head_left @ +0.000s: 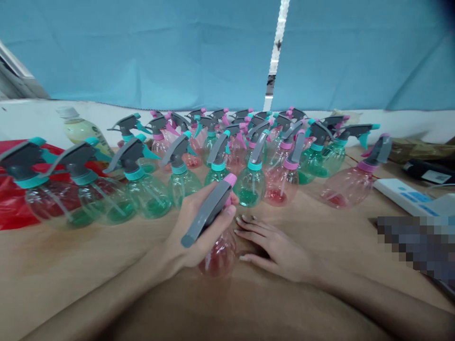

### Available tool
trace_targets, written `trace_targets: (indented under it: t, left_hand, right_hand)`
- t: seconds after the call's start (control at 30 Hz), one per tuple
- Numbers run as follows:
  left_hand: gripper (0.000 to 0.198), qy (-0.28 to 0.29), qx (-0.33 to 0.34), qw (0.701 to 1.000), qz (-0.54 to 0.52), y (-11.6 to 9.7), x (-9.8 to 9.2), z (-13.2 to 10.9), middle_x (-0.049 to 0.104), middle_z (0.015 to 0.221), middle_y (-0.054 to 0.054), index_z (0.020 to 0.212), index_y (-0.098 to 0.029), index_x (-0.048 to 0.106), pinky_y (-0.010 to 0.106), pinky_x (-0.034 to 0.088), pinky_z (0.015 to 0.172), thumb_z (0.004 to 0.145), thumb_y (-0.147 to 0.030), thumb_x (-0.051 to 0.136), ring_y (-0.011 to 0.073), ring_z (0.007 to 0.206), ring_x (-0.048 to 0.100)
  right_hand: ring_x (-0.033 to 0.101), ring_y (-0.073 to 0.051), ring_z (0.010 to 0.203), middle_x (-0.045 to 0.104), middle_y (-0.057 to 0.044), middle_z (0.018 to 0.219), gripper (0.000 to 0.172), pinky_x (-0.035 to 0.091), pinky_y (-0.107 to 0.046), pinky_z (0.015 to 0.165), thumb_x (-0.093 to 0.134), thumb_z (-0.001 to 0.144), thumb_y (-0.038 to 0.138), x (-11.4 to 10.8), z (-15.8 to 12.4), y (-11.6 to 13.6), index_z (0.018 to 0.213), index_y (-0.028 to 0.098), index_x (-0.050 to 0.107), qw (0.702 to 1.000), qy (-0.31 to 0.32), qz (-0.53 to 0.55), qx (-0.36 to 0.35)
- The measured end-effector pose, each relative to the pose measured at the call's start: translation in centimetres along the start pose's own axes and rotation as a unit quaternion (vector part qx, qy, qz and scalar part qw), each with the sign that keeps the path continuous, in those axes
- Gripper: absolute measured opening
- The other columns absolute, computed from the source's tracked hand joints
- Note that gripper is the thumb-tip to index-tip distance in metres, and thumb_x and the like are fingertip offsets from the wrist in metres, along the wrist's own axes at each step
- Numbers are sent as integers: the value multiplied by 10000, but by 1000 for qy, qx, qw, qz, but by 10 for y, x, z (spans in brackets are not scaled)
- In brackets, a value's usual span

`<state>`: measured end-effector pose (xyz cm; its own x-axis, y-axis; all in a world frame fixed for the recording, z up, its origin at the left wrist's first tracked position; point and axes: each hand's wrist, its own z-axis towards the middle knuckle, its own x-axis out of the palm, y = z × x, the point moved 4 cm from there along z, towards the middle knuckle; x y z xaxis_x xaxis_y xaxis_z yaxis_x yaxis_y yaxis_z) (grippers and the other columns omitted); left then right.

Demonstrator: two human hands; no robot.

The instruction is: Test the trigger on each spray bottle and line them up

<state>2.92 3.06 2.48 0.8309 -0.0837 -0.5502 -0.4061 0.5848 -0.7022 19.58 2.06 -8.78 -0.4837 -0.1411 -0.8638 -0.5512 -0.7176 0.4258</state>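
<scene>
My left hand point(195, 227) is wrapped round the neck of a pink spray bottle point(219, 258), just under its grey trigger head with a pink nozzle. The bottle stands in front of me at the near middle of the table, partly covered by the hand. To its right my right hand point(275, 246) lies palm down with the fingers stretched toward the bottle; whether they touch it I cannot tell. Right behind the hands are a green spray bottle point(250, 187) with a teal collar and a pink spray bottle point(280, 184) with a pink collar.
Several more spray bottles point(152, 194), green and pink, crowd the back of the wooden table point(106, 265). At left are a red plastic bag point(14, 208) and a drink bottle point(83, 130). A white box point(401, 194) lies at right beside a pixelated dark object point(419, 241). Blue cloth hangs behind.
</scene>
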Motion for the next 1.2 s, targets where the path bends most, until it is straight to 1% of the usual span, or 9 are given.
trace_targets:
  t: [0.17, 0.4, 0.5, 0.6, 0.73, 0.83, 0.9, 1.03, 1.2]
  left_hand:
    - [224, -17, -11, 999, -34, 3, 4, -4, 651, 1004, 21, 1054, -241, 566, 337, 516, 807, 878, -357, 491, 199, 905, 626]
    - [227, -43, -7, 999, -20, 3, 9, -6, 640, 972, 18, 1061, -215, 577, 313, 490, 828, 893, -349, 502, 165, 875, 611]
    - [237, -47, -7, 999, -27, -1, 14, -4, 646, 1004, 32, 1074, -200, 568, 308, 499, 807, 890, -337, 511, 166, 889, 620]
    - [229, -44, -1, 998, -34, -6, 22, 0, 654, 995, 45, 1056, -194, 568, 328, 507, 802, 890, -341, 512, 182, 905, 627]
    - [248, -48, 29, 997, -48, -16, 43, 8, 644, 1031, 66, 1079, -191, 565, 373, 487, 873, 892, -343, 507, 200, 978, 609]
    - [234, -40, 46, 996, -58, -26, 64, 16, 646, 1017, 68, 1060, -193, 572, 384, 488, 874, 896, -342, 497, 204, 976, 612]
    - [232, -31, 54, 996, -62, -33, 78, 23, 646, 1014, 70, 1058, -188, 572, 389, 480, 891, 897, -336, 496, 204, 976, 609]
    - [225, -9, 65, 995, -69, -43, 108, 40, 657, 989, 76, 1019, -177, 588, 384, 495, 861, 889, -343, 508, 205, 940, 621]
    - [312, 24, 91, 993, -74, -56, 140, 64, 659, 1080, 88, 1123, -172, 560, 395, 471, 925, 871, -354, 537, 214, 1024, 615]
  right_hand:
    - [360, -252, 1334, 435, -113, 1426, 637, 309, -470, 1097, 521, 867, 515, 1, -1, -1, 1391, 182, 380, 1000, -18, 17, 2]
    - [426, -319, 1274, 452, -168, 1393, 863, 358, -530, 1028, 650, 725, 593, -1, -2, 0, 1404, 174, 321, 995, -45, 84, 40]
    - [441, -333, 1255, 454, -161, 1388, 901, 381, -534, 996, 689, 689, 583, -8, -1, 9, 1407, 199, 304, 987, -52, 145, 54]
    - [466, -312, 1230, 488, -146, 1352, 890, 399, -490, 993, 727, 664, 551, -20, -2, 27, 1375, 191, 330, 980, -78, 181, 35]
    - [555, -276, 1110, 553, -124, 1259, 749, 473, -434, 912, 715, 705, 507, -37, -7, 43, 1289, 185, 375, 970, -128, 202, 44]
    - [596, -275, 1014, 594, -112, 1165, 619, 514, -432, 819, 693, 730, 501, -46, -14, 42, 1198, 199, 422, 965, -154, 198, 70]
    - [601, -283, 997, 597, -116, 1142, 637, 520, -442, 802, 691, 728, 500, -52, -22, 36, 1211, 200, 403, 964, -177, 178, 86]
    - [550, -309, 1109, 529, -158, 1253, 784, 489, -471, 891, 697, 722, 495, -66, -43, 19, 1315, 178, 293, 962, -215, 133, 103]
    - [515, -310, 1158, 491, -137, 1311, 773, 473, -493, 924, 677, 734, 513, -85, -69, -4, 1339, 221, 295, 962, -222, 110, 114]
